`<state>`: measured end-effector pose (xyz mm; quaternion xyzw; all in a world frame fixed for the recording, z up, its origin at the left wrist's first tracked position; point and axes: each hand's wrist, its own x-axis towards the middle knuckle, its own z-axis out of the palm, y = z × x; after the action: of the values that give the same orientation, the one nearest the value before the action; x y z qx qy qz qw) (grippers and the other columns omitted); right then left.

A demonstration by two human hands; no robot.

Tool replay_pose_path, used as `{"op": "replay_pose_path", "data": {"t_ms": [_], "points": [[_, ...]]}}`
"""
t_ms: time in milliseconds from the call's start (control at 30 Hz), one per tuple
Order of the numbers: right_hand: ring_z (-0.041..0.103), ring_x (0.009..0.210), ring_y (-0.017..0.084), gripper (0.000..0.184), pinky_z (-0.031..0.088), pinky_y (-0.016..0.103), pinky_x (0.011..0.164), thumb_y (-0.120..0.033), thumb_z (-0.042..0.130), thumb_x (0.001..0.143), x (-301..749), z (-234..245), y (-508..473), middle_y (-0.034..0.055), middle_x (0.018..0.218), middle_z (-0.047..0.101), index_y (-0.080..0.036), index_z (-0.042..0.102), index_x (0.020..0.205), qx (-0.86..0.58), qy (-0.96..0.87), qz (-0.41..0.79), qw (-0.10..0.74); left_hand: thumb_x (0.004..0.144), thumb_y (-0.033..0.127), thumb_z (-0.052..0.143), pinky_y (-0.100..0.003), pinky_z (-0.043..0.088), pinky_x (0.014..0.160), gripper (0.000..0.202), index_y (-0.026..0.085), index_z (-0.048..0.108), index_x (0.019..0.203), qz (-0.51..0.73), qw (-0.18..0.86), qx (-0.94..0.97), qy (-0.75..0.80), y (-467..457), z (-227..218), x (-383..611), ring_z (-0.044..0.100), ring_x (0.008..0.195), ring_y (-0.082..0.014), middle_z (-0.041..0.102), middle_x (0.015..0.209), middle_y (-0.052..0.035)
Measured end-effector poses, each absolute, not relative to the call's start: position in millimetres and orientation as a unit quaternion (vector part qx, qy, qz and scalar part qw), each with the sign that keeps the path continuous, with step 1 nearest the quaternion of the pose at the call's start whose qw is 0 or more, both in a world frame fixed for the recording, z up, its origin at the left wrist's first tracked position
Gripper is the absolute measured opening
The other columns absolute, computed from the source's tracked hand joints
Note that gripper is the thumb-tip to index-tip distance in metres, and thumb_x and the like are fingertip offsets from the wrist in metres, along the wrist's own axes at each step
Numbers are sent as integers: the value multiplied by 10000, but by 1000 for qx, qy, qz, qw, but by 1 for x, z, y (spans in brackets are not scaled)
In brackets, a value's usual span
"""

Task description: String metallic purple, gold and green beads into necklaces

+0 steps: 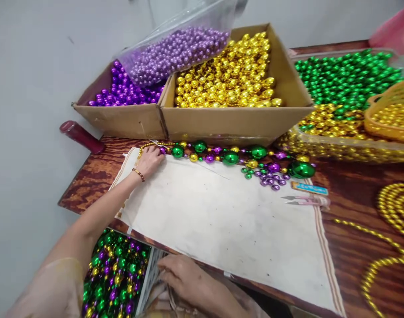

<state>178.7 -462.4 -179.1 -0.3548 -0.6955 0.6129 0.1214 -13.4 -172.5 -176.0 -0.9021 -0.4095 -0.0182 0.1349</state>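
Note:
At the far left of the white cloth [202, 207], my left hand [151, 161] has its fingers bent over the end of a bead necklace [230, 157]. The strand runs to the right along the cloth's back edge, mixing large green, purple and gold beads. Part of it is covered by my fingers. My right hand [185, 274] lies low in front of the table edge, over fabric at my lap, with its fingers loosely stretched to the left and nothing visible held. Loose purple beads [271, 180] and green beads [247, 172] sit beside the necklace's right part.
Behind stand cardboard boxes of purple beads [129, 93] and gold beads [222, 79]. Thread snips [304, 201] and a blue packet [310, 188] lie right. A gold bead chain [371, 229] trails farther right. A red flask [81, 137] stands left; finished-looking strands [116, 269] fill a crate below.

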Motion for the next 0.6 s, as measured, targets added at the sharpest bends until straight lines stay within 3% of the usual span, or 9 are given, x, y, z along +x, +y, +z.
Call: {"op": "replay_pose_path", "data": {"t_ms": [233, 600], "points": [[652, 1057, 223, 280, 464, 278, 937, -195, 486, 934, 194, -175, -462, 90, 1109, 720, -184, 680, 1137, -319, -748, 570, 121, 896, 220, 515, -477, 356, 848, 206, 168, 707, 948, -30, 91, -883, -459, -162, -178, -18, 477, 1037, -333, 632, 1003, -171], [663, 973, 218, 265, 465, 273, 873, -236, 464, 968, 218, -184, -488, 74, 1039, 730, -206, 702, 1079, -348, -726, 568, 170, 823, 250, 573, -398, 409, 844, 106, 181, 646, 788, -55, -20, -855, -516, -155, -160, -24, 534, 943, -270, 655, 923, -112]]}}
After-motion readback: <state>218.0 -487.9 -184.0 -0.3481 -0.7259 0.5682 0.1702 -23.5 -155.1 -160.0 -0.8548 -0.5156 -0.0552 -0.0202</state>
